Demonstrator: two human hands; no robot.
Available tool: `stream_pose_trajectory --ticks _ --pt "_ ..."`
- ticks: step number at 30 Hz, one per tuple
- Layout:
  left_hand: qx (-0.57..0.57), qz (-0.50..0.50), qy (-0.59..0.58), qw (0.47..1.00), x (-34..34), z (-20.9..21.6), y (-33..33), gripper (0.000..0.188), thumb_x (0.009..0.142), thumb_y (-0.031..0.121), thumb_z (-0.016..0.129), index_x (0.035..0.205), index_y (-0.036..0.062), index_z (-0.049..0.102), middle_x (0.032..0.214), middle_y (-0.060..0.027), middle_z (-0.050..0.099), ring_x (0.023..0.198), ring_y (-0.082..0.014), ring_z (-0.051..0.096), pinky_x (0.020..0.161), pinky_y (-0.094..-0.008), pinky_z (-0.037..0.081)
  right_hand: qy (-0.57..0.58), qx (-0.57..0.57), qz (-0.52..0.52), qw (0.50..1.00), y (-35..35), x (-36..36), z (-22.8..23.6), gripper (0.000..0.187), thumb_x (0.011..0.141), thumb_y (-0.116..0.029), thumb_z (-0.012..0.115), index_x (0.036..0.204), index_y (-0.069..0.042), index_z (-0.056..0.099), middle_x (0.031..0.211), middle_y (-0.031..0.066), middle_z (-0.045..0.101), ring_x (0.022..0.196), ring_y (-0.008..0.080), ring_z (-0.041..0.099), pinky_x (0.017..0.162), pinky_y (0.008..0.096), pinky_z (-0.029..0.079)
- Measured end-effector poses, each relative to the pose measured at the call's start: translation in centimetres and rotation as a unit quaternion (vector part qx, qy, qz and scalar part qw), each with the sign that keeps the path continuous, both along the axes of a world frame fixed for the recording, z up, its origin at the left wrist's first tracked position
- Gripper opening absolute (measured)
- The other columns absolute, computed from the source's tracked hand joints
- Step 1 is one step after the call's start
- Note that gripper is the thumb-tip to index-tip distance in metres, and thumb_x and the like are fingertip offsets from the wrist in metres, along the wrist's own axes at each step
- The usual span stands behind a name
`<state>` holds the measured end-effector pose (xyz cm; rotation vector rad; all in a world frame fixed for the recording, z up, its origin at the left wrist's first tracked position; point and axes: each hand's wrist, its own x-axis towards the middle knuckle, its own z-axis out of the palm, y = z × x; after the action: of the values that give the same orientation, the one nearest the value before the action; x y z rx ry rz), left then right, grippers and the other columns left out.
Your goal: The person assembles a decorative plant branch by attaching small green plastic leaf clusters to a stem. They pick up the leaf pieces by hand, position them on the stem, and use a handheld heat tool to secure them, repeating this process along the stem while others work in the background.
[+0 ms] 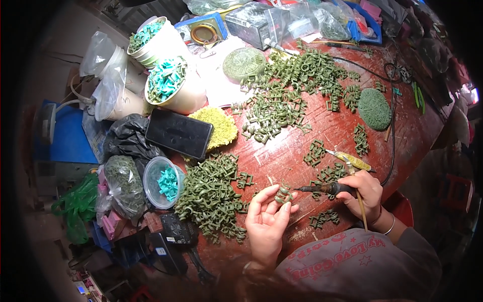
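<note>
My left hand (pixel 265 221) is palm up at the near edge of the red round table (pixel 352 136), pinching a small green plastic piece (pixel 284 194) between thumb and fingertips. My right hand (pixel 365 194) grips a dark pen-shaped soldering tool (pixel 322 189) whose tip points left, almost touching the green piece. A thin wooden stick (pixel 360 206) also runs down through my right hand. A big heap of green plastic pieces (pixel 211 194) lies just left of my left hand.
More green pieces (pixel 287 95) cover the far tabletop. White buckets of teal pieces (pixel 168 83) stand at the far left, beside a black phone (pixel 178 133) on a yellow sponge (pixel 219 126). A clear tub (pixel 162 182), green mesh pads (pixel 374 108) and a black cable (pixel 392 146) are nearby.
</note>
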<state>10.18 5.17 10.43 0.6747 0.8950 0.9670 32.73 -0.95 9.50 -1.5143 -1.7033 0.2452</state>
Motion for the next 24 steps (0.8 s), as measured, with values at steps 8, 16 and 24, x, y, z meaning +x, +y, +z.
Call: stream_pose_trajectory --ticks 8,16,24 --pt "0.018 -0.002 0.04 0.999 0.25 0.03 -0.03 0.041 0.09 -0.013 0.057 0.128 -0.0049 0.048 0.116 -0.0145 0.06 0.107 -0.0244 0.065 0.086 -0.0345 0.059 -0.011 -0.017 0.011 1.0 -0.03 -0.03 -0.22 0.028 0.081 -0.021 0.08 0.098 -0.003 0.067 0.079 0.0093 0.064 0.067 0.024 0.062 0.06 0.0324 0.05" --pt "0.017 0.007 0.044 0.999 0.08 -0.1 -0.14 0.039 0.089 -0.013 0.058 0.127 -0.005 0.05 0.114 -0.0135 0.061 0.102 -0.0195 0.064 0.084 -0.0331 0.059 -0.034 -0.015 0.012 0.999 0.05 -0.19 -0.03 0.029 0.08 -0.021 0.08 0.098 -0.003 0.067 0.08 0.0087 0.064 0.067 0.0236 0.062 0.059 0.0322 0.051" --pt "0.013 0.011 0.049 0.999 0.34 -0.01 -0.06 0.039 0.089 -0.012 0.059 0.126 -0.0047 0.05 0.112 -0.0126 0.061 0.1 -0.0182 0.064 0.084 -0.0324 0.059 -0.036 -0.017 0.011 0.999 -0.01 -0.07 -0.25 0.029 0.08 -0.021 0.081 0.098 -0.003 0.067 0.079 0.0083 0.063 0.066 0.0228 0.062 0.058 0.0318 0.05"
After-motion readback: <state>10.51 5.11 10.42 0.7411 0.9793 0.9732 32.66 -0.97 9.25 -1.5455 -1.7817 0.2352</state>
